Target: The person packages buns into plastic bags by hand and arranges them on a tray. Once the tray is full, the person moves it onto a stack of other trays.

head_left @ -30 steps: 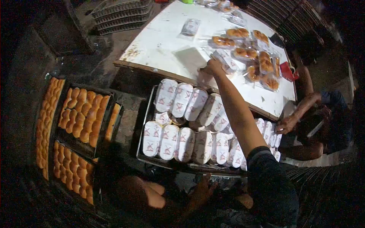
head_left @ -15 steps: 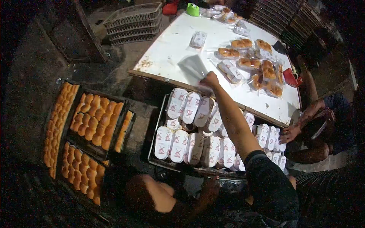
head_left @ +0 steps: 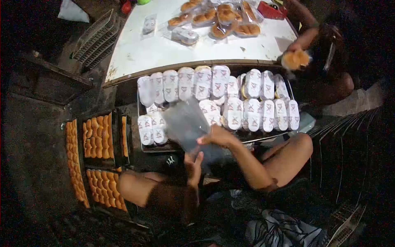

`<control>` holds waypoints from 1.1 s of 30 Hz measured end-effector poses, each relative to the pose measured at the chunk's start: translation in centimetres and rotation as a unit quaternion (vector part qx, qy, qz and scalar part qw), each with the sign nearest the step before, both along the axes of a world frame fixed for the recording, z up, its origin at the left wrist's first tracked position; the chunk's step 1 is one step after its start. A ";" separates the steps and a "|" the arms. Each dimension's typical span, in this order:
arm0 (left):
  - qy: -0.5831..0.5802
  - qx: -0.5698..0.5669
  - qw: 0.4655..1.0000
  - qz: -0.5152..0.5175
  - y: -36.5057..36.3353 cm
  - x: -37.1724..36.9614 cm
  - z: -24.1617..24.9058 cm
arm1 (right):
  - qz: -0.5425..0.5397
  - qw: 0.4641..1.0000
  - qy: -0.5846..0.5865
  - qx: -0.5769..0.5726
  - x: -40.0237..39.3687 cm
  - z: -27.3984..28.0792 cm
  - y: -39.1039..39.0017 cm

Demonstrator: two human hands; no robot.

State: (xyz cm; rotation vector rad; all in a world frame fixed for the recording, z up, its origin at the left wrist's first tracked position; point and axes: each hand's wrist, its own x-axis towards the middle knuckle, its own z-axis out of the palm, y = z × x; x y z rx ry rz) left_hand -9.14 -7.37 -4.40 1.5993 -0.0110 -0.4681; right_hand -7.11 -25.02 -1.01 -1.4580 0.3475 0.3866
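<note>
My right hand (head_left: 219, 136) pinches the near edge of a clear plastic bag (head_left: 187, 125), which hangs over the front of a tray (head_left: 153, 150). Just below it, my left hand (head_left: 193, 166) is raised beside the bag's lower end; whether its fingers grip the bag I cannot tell. Rows of buns in white printed paper (head_left: 235, 113) fill the tray, and the bag hides some of them.
Behind the tray is a white table (head_left: 135, 53) with bagged buns (head_left: 204, 17) and a red container (head_left: 272, 10). A co-worker's hand (head_left: 294, 47) holds a bun (head_left: 296, 60). Trays of golden buns (head_left: 98, 138) lie left, near stacked crates (head_left: 94, 39).
My right hand has come back from the table with the bag, over the tray's front. My left hand has risen towards it. The co-worker's hand has lifted a bun. The view has shifted.
</note>
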 end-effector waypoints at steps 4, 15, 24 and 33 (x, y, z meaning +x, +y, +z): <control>0.134 -0.352 0.866 -0.330 3.7 4.1 -0.1 | 0.083 0.991 -0.045 -0.089 -2.9 -0.1 0.0; -0.144 0.158 0.967 -0.138 -5.2 2.3 3.1 | -0.386 0.920 -0.068 0.011 -6.6 -3.4 -7.7; -0.503 0.501 0.636 -0.302 -9.7 6.2 -5.1 | -0.261 0.964 -0.043 0.038 -5.8 -4.3 -3.0; -0.518 0.474 0.661 -0.265 -9.9 5.8 -7.8 | -0.390 0.887 -0.078 -0.235 -2.4 -7.4 -1.7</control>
